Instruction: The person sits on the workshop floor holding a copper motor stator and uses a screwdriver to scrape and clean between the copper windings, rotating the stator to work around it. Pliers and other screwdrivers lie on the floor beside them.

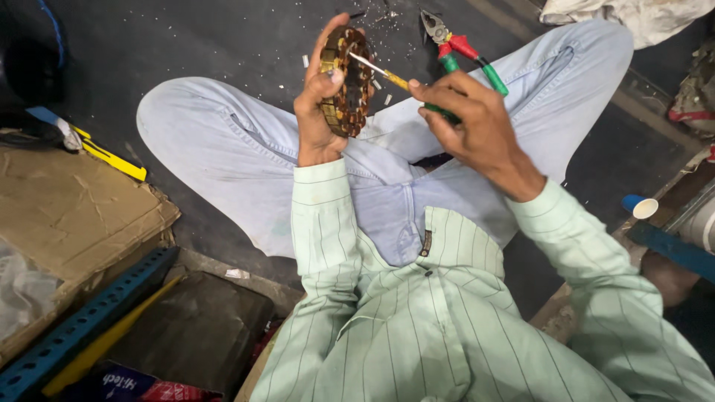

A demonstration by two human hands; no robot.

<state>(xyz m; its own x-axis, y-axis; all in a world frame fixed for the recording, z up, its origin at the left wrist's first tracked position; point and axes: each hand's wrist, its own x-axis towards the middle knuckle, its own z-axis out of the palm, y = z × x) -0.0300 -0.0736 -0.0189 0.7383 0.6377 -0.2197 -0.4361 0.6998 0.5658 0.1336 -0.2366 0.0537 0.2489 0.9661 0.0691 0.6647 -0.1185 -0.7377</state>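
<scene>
Left hand (319,112) grip clenched on wound stator ring (348,82), right hand (465,123) grasping screwdriver (380,72), handle hidden in fist

Screwdriver (387,74) handle hidden inside right hand (469,123)
</scene>
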